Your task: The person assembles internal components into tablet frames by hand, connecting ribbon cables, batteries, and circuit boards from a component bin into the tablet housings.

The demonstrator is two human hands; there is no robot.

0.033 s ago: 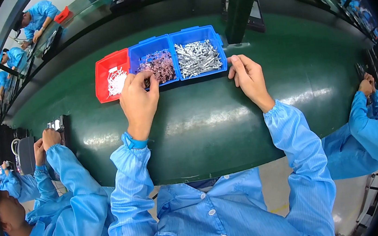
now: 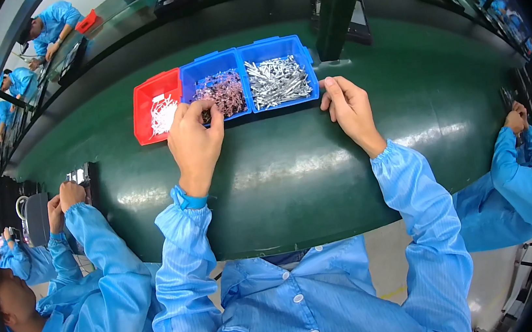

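Three joined bins stand in a row before me. The red bin (image 2: 141, 118) holds thin white strips (image 2: 162, 117). The middle blue bin (image 2: 210, 61) contains a heap of small pinkish and dark parts (image 2: 226, 90). Silver, screw-like metal pieces (image 2: 279, 80) fill the right blue bin (image 2: 303, 57). My left hand (image 2: 197, 133) reaches over the front rims of the red and middle bins, its thumb and fingers bent together at the pinkish parts; whatever they pinch is hidden. My right hand (image 2: 351, 109) is closed, fingers curled, against the right bin's outer side; nothing held can be made out.
The bins rest on a green table (image 2: 288, 183). A dark post (image 2: 340, 13) rises behind the right bin, with a black framed device (image 2: 358, 21) beside it. Co-workers in blue sit close at left (image 2: 104, 302) and right (image 2: 517, 183); more sit at the far left.
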